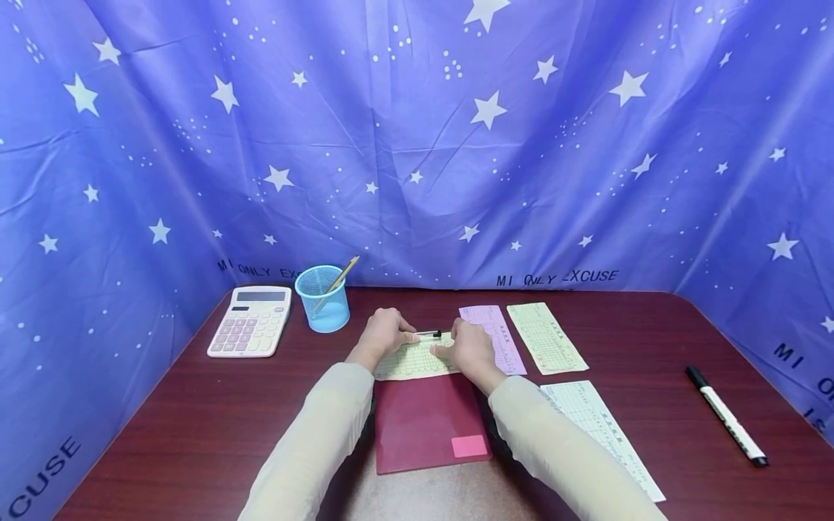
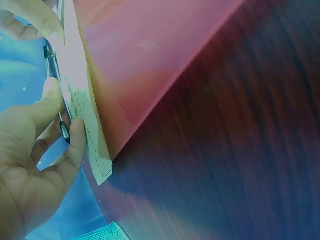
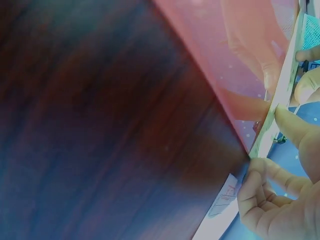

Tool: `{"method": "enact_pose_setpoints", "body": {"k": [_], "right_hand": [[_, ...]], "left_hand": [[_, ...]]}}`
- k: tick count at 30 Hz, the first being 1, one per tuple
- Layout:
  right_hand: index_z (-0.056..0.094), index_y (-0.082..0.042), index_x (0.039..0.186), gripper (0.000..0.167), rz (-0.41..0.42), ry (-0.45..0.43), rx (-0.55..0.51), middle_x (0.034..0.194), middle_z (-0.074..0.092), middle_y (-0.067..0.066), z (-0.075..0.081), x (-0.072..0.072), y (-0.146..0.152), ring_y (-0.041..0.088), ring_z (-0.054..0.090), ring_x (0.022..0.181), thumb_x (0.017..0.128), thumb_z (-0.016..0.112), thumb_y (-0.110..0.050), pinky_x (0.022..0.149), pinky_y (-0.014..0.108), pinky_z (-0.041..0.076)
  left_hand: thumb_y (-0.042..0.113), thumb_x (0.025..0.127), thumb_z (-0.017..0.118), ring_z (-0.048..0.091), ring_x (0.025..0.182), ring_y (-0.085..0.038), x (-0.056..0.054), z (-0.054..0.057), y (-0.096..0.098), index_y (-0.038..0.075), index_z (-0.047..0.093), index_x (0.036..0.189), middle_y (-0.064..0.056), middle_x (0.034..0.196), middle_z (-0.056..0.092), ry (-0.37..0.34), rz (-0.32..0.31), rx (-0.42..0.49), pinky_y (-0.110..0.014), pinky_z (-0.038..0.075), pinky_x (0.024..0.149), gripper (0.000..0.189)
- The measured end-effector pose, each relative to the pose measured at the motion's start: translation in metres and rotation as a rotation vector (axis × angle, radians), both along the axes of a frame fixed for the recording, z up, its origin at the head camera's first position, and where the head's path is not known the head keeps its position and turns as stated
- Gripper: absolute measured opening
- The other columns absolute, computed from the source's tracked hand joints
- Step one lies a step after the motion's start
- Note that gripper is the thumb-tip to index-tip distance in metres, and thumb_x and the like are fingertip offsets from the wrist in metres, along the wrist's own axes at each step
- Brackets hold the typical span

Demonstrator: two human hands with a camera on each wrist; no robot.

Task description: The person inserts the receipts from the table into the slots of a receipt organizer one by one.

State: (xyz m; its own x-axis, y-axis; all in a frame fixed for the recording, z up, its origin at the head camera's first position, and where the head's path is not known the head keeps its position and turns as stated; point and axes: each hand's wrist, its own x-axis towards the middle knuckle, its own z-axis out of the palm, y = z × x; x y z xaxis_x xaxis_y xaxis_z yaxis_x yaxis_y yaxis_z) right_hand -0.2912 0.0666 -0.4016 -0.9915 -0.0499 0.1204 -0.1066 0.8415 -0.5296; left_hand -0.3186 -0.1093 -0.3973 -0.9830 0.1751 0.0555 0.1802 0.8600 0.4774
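Observation:
A yellow printed slip (image 1: 409,359) lies across the top of a dark red clipboard (image 1: 423,420), under its thin metal clip (image 2: 61,120) with black ends. My left hand (image 1: 384,333) is at the clip's left part. Its thumb overlaps the clip's rod, pinching at it, while another finger meets the slip's edge in the left wrist view. On the right side, my right hand (image 1: 472,349) holds the slip, thumb laid on its face and curled fingers at its corner in the right wrist view. The clipboard carries a pink label (image 1: 469,446) at its lower right.
A purple slip (image 1: 498,336), a pale yellow slip (image 1: 547,338) and a white slip (image 1: 602,430) lie right of the clipboard. Farther right is a black-and-white marker (image 1: 726,416). A calculator (image 1: 250,322) and a blue mesh cup (image 1: 328,307) holding a pencil (image 1: 343,275) stand back left.

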Motion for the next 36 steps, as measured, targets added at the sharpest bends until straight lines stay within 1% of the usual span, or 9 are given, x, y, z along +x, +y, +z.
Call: {"method": "enact_pose_setpoints", "body": {"k": [2,5,8,15,18,26,32,33,36], "right_hand": [[0.065,-0.001,0.091,0.041,0.004,0.003,0.000,0.083,0.067,0.014,-0.0007,0.0006,0.0009,0.035,0.066,0.084,0.077,0.090,-0.030,0.074,0.046,0.052],[0.071,0.002,0.106,0.046,0.013,0.008,0.004,0.097,0.072,0.019,-0.0012,0.0017,0.0015,0.041,0.068,0.097,0.078,0.088,-0.031,0.084,0.050,0.053],[0.072,0.003,0.113,0.050,0.017,0.017,0.004,0.105,0.073,0.021,-0.0011,0.0032,0.0011,0.044,0.067,0.104,0.080,0.087,-0.031,0.089,0.052,0.053],[0.073,0.004,0.113,0.049,0.014,0.041,0.000,0.106,0.073,0.021,-0.0019,0.0045,-0.0002,0.045,0.067,0.104,0.080,0.087,-0.030,0.090,0.052,0.053],[0.072,0.004,0.113,0.049,0.006,0.038,-0.011,0.106,0.073,0.021,-0.0031,0.0038,-0.0002,0.045,0.066,0.104,0.080,0.088,-0.030,0.091,0.052,0.052],[0.072,0.003,0.109,0.048,0.012,0.041,-0.012,0.102,0.073,0.021,-0.0035,0.0015,-0.0004,0.043,0.068,0.100,0.079,0.089,-0.030,0.087,0.052,0.053],[0.073,0.003,0.107,0.047,0.017,0.048,0.005,0.101,0.074,0.020,-0.0041,-0.0016,-0.0010,0.042,0.068,0.099,0.079,0.089,-0.031,0.087,0.051,0.054],[0.073,0.003,0.106,0.047,0.019,0.052,0.013,0.100,0.074,0.019,-0.0040,-0.0016,-0.0010,0.042,0.068,0.098,0.078,0.089,-0.031,0.086,0.051,0.054],[0.071,-0.001,0.101,0.044,0.017,0.053,0.047,0.092,0.073,0.017,-0.0027,-0.0007,-0.0010,0.040,0.069,0.090,0.078,0.089,-0.033,0.078,0.050,0.055]], "left_hand": [[0.025,0.087,0.082,0.064,0.118,-0.030,-0.0006,-0.0004,0.0003,0.013,0.084,0.099,-0.010,0.114,0.074,0.004,0.002,0.001,-0.041,0.050,0.102,0.017],[0.025,0.087,0.082,0.065,0.117,-0.030,-0.0017,-0.0018,0.0003,0.013,0.084,0.098,-0.010,0.113,0.075,0.010,0.001,0.004,-0.041,0.050,0.102,0.017],[0.025,0.087,0.083,0.065,0.117,-0.029,-0.0018,-0.0024,0.0002,0.013,0.084,0.098,-0.009,0.112,0.075,0.019,-0.003,0.002,-0.041,0.050,0.101,0.017],[0.023,0.086,0.083,0.066,0.114,-0.030,0.0011,-0.0007,0.0010,0.011,0.083,0.099,-0.010,0.110,0.075,0.032,-0.013,-0.009,-0.041,0.051,0.100,0.018],[0.022,0.085,0.084,0.066,0.113,-0.030,0.0021,-0.0010,0.0011,0.011,0.083,0.099,-0.010,0.110,0.075,0.039,-0.018,-0.005,-0.041,0.052,0.099,0.018],[0.022,0.084,0.085,0.067,0.111,-0.031,0.0017,-0.0018,0.0011,0.010,0.084,0.098,-0.011,0.108,0.076,0.056,-0.031,-0.007,-0.041,0.053,0.097,0.019],[0.022,0.085,0.084,0.067,0.112,-0.030,0.0025,-0.0008,0.0015,0.010,0.083,0.100,-0.011,0.109,0.075,0.042,-0.028,-0.004,-0.041,0.053,0.097,0.020],[0.022,0.085,0.084,0.067,0.112,-0.030,0.0027,-0.0006,0.0016,0.010,0.083,0.100,-0.011,0.109,0.075,0.040,-0.025,-0.003,-0.041,0.052,0.098,0.020],[0.023,0.085,0.084,0.067,0.113,-0.030,0.0032,-0.0003,0.0019,0.010,0.083,0.100,-0.010,0.109,0.075,0.032,-0.018,-0.005,-0.041,0.052,0.098,0.020]]}}
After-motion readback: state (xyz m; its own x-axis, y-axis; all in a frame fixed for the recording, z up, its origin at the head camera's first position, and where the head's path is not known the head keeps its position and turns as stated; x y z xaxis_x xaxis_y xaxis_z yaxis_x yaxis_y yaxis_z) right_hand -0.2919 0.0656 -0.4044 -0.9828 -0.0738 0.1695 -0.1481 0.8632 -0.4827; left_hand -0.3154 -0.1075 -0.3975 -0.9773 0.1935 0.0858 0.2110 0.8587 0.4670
